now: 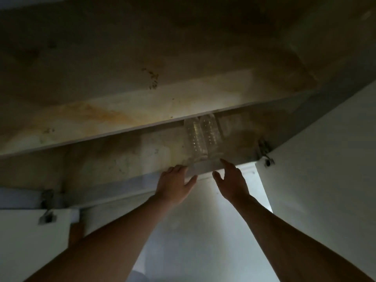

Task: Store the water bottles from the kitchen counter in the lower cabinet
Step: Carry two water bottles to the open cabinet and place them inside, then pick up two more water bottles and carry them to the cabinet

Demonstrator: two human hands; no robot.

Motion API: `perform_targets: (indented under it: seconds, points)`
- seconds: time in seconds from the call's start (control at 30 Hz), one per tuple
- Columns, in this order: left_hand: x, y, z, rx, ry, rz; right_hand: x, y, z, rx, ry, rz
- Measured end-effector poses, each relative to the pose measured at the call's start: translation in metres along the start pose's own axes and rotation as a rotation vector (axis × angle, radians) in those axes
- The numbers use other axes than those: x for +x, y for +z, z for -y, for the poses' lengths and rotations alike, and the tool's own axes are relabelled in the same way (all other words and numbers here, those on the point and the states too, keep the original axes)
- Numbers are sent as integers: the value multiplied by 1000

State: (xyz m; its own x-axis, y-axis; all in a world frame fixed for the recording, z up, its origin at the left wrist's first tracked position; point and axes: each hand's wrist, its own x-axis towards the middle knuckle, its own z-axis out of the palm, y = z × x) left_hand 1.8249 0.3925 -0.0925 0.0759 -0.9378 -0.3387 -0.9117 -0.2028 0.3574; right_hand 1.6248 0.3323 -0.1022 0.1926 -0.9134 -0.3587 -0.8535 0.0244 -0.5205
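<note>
Just right of frame centre, two clear ribbed plastic water bottles (202, 137) stand touching on the stained cabinet floor (126, 157). Both my left hand (175, 185) and right hand (231, 183) hang below them, fingers spread, holding nothing. Placement looks finished; next I'd judge withdrawing.

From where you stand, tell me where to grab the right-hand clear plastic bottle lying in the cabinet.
Grip the right-hand clear plastic bottle around its near end, coming straight in from the cabinet's open front. It lies lengthwise, pressed against the left bottle, so only its right side is free for fingers.
</note>
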Motion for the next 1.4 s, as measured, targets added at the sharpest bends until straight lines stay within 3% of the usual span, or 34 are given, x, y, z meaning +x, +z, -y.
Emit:
perform_targets:
  seconds: [0.13,0.3,0.57,0.77,1.0,1.13,1.4]
  points:
    - [-90,-40,-11,102,-16,-23,-92,-44,12,-93,35,111]
    - [-200,-158,-36,153,-86,45,-214,-151,64,-146,0,170]
    - [-351,-384,-134,282,38,21,-358,-358,214,-200,-103,120]
    - [-415,-510,-215,182,128,-111,-423,-453,281,-178,-197,47]
    - [-440,-553,-259,184,161,-276,-460,-505,293,-114,-253,-159]
    - [-427,-554,-283,207,261,-286,-477,-529,283,-123,-203,-251]
    - [-368,-551,-362,236,714,-187,-531,-549,221,-136,131,-512]
